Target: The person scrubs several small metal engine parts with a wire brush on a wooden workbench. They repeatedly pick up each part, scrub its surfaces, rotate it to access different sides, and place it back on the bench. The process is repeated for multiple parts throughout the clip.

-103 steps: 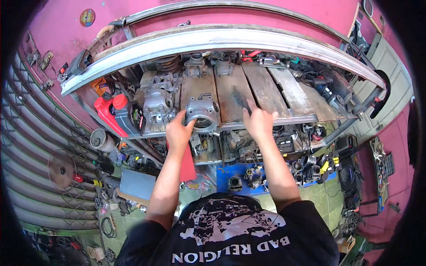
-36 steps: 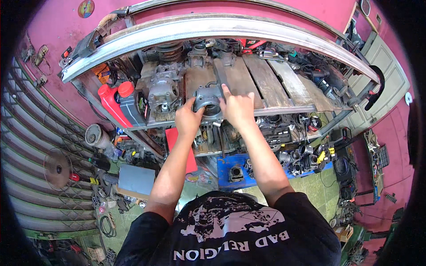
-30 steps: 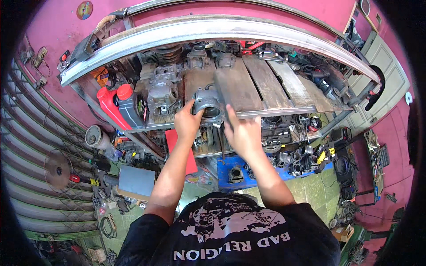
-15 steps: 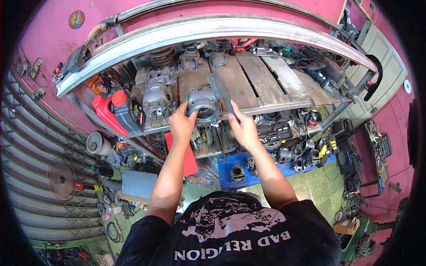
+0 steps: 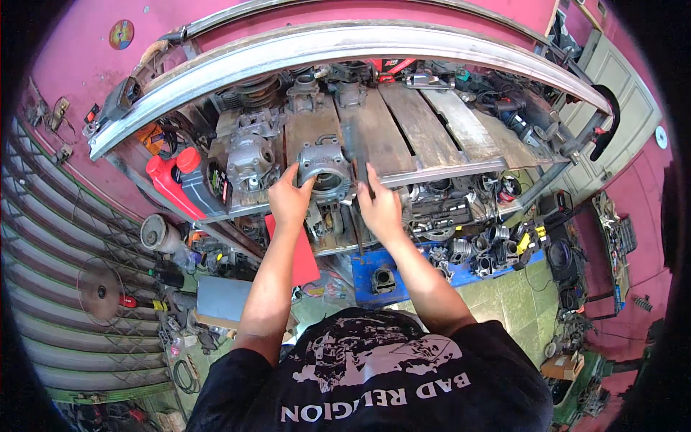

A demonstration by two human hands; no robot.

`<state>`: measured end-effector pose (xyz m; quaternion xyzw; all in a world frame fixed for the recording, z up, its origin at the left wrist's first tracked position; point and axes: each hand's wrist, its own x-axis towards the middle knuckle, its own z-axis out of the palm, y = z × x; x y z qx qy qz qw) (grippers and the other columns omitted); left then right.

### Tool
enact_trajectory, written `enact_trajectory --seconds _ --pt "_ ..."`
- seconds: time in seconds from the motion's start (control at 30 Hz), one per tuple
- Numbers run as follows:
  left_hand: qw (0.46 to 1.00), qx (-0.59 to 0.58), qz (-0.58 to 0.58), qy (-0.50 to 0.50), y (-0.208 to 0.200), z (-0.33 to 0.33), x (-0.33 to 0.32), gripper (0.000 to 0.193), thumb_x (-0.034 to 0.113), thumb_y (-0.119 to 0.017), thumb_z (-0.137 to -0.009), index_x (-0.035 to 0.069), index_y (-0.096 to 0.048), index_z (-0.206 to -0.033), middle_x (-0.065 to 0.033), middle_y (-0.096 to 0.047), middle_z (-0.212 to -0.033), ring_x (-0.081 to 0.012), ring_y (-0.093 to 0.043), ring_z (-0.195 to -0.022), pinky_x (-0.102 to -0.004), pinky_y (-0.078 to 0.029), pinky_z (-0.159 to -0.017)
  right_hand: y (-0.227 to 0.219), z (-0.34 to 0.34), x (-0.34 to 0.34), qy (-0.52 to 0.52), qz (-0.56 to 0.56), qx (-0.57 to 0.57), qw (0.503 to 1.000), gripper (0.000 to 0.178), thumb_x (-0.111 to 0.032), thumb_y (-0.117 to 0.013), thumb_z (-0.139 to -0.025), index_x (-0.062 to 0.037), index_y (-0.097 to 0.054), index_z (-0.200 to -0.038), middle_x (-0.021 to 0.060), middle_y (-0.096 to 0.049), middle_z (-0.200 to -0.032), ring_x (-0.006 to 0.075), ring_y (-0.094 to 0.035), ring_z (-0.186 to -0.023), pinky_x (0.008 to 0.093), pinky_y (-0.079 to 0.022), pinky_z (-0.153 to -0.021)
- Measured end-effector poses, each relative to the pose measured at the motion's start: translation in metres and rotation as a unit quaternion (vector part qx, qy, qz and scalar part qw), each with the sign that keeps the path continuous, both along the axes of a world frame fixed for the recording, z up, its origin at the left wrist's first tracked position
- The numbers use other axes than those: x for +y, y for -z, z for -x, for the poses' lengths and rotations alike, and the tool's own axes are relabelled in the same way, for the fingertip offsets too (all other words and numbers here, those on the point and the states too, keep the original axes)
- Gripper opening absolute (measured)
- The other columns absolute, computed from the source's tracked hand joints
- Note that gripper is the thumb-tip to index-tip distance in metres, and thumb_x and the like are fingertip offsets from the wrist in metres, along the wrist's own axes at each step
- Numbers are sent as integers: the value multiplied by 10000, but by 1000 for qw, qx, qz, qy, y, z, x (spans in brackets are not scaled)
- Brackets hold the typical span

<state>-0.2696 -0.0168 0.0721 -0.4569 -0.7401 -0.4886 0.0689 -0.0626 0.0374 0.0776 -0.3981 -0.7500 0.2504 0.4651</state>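
A grey metal engine part (image 5: 322,153) with a wide round opening stands at the front edge of the wooden shelf. My left hand (image 5: 289,201) grips its left side, thumb at the rim of the opening and fingers on the outer wall. At its right side my right hand (image 5: 379,210) is closed round a long, flat, dark tool (image 5: 362,173) like a file, held upright. Motion blurs the upper end of this tool. Its blade runs close along the part's right side; I cannot tell whether they touch.
More engine castings (image 5: 250,155) stand left on the plank shelf (image 5: 378,129). Beside them are red and black bottles (image 5: 188,162). A metal beam (image 5: 345,50) crosses above. Below right, several cylinders lie on a blue board (image 5: 363,277). A red panel (image 5: 306,259) hangs beneath my left forearm.
My right hand and the tool have moved left, nearer the engine part, and the tool stands more upright. My left hand keeps its grip on the part.
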Motion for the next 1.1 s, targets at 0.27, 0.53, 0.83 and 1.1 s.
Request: enact_trajectory --seconds 0.27,0.53,0.83,1.1 --pt "1000 -8 22 9 3 11 -2 502 251 -889 -800 48 -751 -1238 -235 -761 -1034 -392 -758 -945 -437 -591 -815 10 -39 -47 -33 21 -41 998 540 -175 -658 -975 -15 -561 -1482 264 -713 -833 412 -729 -766 487 -541 -728" --pt "999 -15 44 0 -10 0 -5 511 189 -889 -804 -34 -732 -1237 -244 -762 -1124 -336 -769 -1048 -388 -587 -902 50 -8 2 -117 272 194 935 516 -201 -538 -1118 -54 -434 -1601 -77 -492 -732 63 -460 -608 256 -433 -560" --pt "999 -9 35 3 -4 2 0 466 244 -875 -827 26 -754 -1222 -238 -763 -1072 -366 -768 -985 -411 -589 -840 39 -20 -97 -137 304 255 908 543 -220 -469 -1144 -80 -332 -1651 -44 -483 -790 56 -483 -638 243 -425 -578" --pt "999 34 23 -24 -6 -9 7 416 332 -854 -847 98 -776 -1182 -233 -752 -936 -428 -740 -868 -460 -580 -726 59 -5 -77 -94 193 194 957 569 -123 -501 -1109 -85 -314 -1646 -35 -512 -779 54 -508 -627 257 -463 -571"
